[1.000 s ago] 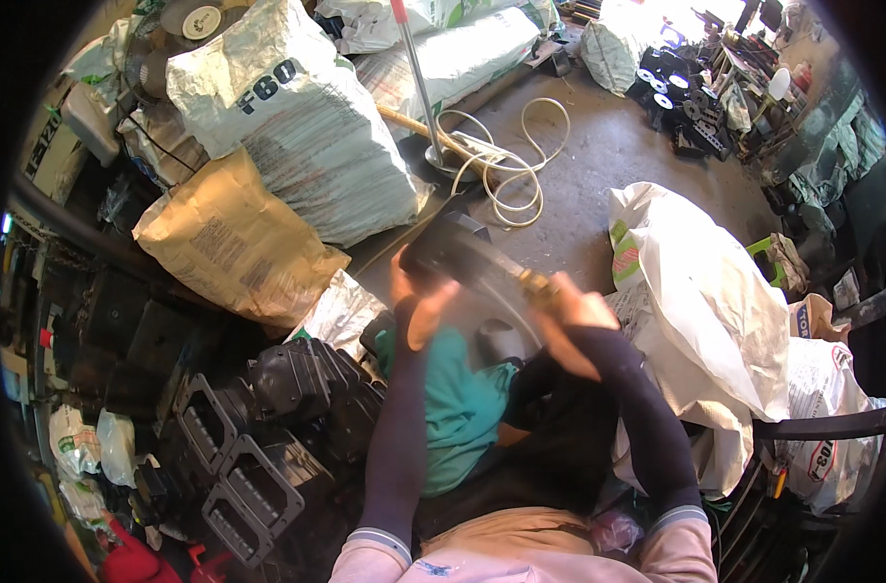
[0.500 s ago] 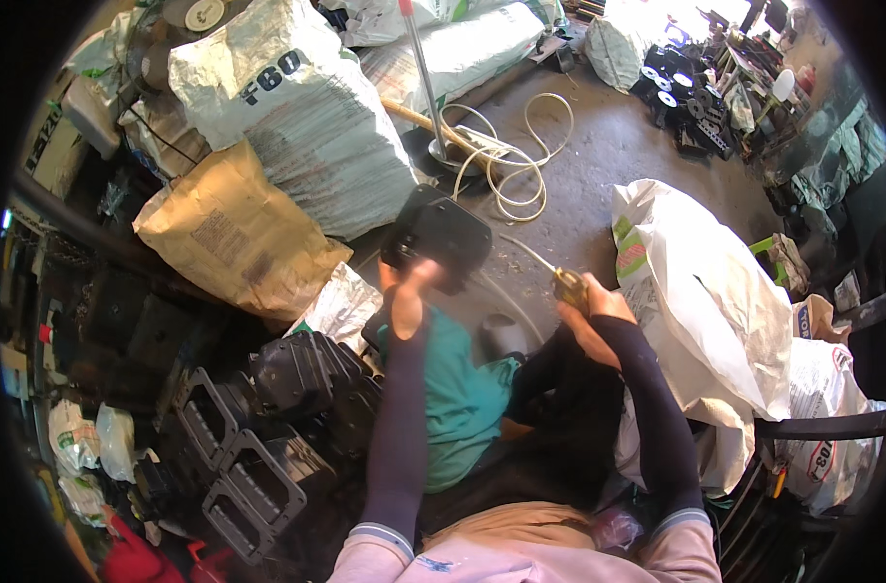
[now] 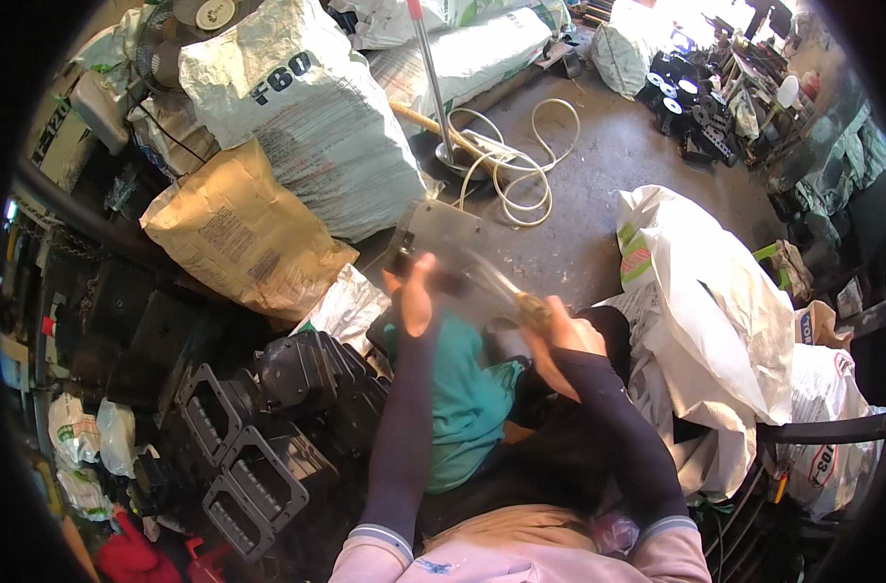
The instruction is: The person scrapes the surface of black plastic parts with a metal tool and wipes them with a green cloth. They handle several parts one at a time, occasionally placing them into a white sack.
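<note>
From where I stand, the person's left hand (image 3: 416, 296) is clamped on the part (image 3: 433, 238), thumb laid over the near edge. That part, dark and boxy, is held up in front of the lap, just beyond the cloth (image 3: 457, 408); it is blurred, with a pale glare across its face. The right hand (image 3: 571, 338) is wrapped round the tool (image 3: 535, 309), a brownish handle with a long pale blade slanting up and left toward the part. Whether the blade touches it I can't tell through the blur.

The teal cloth drapes over the left thigh, under the left wrist. Left of it, the black housings (image 3: 253, 496) sit bunched together, their open frames facing up. Past them leans a brown bag (image 3: 253, 233), against a big white sack (image 3: 321, 126). A cream hose (image 3: 545, 189) lies looped on the floor (image 3: 608, 194), near the foot of a pole (image 3: 428, 78). A second sack (image 3: 720, 291), crumpled and white, stands to the right of the right hand
</note>
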A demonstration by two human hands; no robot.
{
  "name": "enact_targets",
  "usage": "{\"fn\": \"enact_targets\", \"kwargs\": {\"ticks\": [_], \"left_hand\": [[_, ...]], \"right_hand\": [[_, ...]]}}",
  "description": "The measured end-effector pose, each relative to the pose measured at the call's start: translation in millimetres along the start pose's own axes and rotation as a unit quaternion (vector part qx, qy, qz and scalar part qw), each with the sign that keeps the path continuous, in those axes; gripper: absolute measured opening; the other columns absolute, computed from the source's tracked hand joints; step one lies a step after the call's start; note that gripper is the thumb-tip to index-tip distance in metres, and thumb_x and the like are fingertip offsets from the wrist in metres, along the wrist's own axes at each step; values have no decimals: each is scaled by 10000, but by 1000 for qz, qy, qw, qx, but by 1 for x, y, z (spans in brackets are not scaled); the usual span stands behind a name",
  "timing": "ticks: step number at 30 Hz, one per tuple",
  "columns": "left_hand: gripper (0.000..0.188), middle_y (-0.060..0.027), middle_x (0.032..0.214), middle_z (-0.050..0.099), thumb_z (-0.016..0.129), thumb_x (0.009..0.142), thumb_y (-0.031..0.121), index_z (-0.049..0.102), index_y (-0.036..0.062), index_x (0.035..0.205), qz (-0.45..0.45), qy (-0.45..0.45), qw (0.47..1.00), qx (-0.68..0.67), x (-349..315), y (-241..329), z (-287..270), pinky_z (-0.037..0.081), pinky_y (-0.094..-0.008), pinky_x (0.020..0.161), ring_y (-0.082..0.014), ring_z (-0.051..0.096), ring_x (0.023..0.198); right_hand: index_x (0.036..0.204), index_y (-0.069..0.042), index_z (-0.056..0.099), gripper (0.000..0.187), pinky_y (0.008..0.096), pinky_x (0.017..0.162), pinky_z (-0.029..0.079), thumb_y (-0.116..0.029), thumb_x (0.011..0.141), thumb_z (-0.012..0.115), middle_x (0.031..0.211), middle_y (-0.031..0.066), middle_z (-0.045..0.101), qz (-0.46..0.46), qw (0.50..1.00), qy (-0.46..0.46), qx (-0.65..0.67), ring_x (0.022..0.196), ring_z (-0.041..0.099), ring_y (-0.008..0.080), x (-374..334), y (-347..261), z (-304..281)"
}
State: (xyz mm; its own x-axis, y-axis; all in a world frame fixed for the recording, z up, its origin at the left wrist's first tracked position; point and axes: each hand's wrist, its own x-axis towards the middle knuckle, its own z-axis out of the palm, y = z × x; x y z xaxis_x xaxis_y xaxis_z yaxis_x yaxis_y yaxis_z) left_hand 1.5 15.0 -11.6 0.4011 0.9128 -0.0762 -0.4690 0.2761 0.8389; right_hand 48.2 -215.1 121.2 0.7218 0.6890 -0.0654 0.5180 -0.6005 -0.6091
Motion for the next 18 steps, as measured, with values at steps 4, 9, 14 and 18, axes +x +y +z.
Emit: {"fn": "enact_targets", "kwargs": {"ticks": [4,9,14,18], "left_hand": [[563,-111,1252,574,681,860,109,463,-35,1360,-17,-42,997,-70,4,3,-3,465,-323,968,-222,579,1101],[422,-92,1157,624,636,941,189,530,8,1307,-160,-97,948,-259,10,15,-4,499,-351,931,-222,616,1047],[474,-108,1182,627,633,954,162,472,37,1382,-138,-127,970,-153,11,38,23,531,-343,872,-223,645,1000],[744,-185,1357,541,729,812,66,382,25,1469,74,-146,932,323,12,38,46,413,-391,1079,-314,524,1258]], "right_hand": [[1178,-80,509,427,532,728,511,-358,892,660,835,284,667,69,990,-119,-38,832,642,499,-14,11,-4],[1116,-18,552,335,430,738,520,-267,918,656,862,231,687,78,991,21,109,810,685,388,-19,25,-24],[1177,-31,551,337,387,796,515,-218,917,658,928,200,699,13,974,-103,201,883,699,329,-19,20,-37],[1254,-30,491,401,432,820,511,-192,918,637,950,241,686,-2,987,-110,120,920,677,398,-18,10,-33]]}}
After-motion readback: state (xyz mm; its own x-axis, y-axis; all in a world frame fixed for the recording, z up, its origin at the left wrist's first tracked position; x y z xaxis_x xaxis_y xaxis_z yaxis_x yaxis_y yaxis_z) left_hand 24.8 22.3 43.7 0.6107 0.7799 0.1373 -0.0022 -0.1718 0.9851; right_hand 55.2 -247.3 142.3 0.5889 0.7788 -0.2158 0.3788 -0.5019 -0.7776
